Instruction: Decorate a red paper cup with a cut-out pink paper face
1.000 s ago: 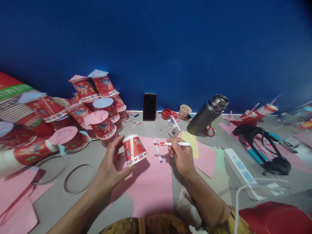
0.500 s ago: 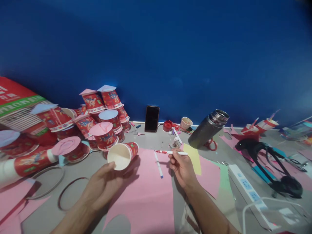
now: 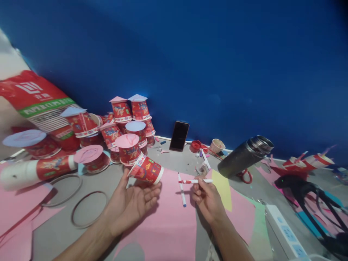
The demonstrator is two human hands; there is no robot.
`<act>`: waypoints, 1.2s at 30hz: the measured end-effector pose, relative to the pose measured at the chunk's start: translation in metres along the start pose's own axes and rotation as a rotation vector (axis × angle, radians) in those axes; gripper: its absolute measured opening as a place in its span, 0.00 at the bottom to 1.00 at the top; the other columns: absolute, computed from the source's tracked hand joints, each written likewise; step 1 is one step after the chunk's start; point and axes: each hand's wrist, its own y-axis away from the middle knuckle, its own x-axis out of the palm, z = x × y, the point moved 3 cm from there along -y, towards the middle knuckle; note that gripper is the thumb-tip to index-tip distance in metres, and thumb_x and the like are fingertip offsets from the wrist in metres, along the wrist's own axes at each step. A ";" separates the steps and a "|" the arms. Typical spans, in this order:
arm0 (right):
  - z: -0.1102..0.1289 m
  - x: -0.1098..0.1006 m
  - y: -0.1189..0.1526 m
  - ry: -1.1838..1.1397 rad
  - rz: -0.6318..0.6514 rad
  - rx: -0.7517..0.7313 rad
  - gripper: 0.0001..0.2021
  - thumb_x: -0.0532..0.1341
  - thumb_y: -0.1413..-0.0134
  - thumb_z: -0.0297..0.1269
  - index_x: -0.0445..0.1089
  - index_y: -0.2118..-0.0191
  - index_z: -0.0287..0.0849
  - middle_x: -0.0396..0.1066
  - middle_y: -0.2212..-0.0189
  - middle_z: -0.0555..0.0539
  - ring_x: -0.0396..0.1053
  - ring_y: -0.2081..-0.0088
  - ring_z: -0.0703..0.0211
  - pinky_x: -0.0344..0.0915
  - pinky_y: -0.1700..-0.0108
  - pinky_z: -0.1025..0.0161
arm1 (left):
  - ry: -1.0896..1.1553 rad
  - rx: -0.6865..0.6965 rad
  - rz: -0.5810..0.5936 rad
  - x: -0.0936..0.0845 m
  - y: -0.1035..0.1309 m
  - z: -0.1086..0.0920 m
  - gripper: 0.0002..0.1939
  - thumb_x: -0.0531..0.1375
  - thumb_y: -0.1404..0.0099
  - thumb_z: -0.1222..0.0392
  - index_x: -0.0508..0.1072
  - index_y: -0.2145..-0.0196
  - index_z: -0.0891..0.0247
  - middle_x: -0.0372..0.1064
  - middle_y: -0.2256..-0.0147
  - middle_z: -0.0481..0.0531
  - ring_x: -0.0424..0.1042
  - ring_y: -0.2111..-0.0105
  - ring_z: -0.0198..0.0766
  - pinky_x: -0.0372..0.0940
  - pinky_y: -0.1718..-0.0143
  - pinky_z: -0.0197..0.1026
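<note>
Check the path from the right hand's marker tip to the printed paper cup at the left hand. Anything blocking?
Nothing visible between the red-and-white marker in the right hand and the red printed paper cup. The blue-ended marker lies on the pink sheet near the tip.

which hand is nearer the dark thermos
Right: the right hand, with a marker, is in front and left of the thermos; the left hand, with a paper cup, is farther left.
</note>
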 end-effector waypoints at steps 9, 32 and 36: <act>-0.002 -0.001 0.000 0.033 0.018 0.029 0.25 0.84 0.68 0.48 0.77 0.67 0.40 0.67 0.80 0.55 0.56 0.78 0.71 0.52 0.79 0.74 | -0.007 0.033 -0.037 -0.002 0.001 0.005 0.40 0.47 0.26 0.30 0.71 0.49 0.76 0.79 0.59 0.74 0.83 0.67 0.51 0.76 0.64 0.49; 0.006 0.002 -0.007 0.114 0.039 -0.113 0.23 0.81 0.66 0.47 0.73 0.69 0.42 0.69 0.80 0.54 0.57 0.81 0.69 0.53 0.80 0.71 | -0.127 0.086 -0.056 0.005 0.007 0.012 0.36 0.50 0.25 0.34 0.71 0.48 0.76 0.79 0.59 0.73 0.78 0.72 0.46 0.76 0.71 0.47; 0.008 0.005 -0.005 0.132 0.011 -0.128 0.21 0.80 0.63 0.49 0.76 0.68 0.44 0.71 0.78 0.51 0.58 0.79 0.67 0.52 0.81 0.69 | -0.109 0.081 -0.074 -0.003 0.001 0.008 0.32 0.50 0.24 0.36 0.71 0.48 0.72 0.78 0.57 0.72 0.78 0.70 0.45 0.76 0.69 0.48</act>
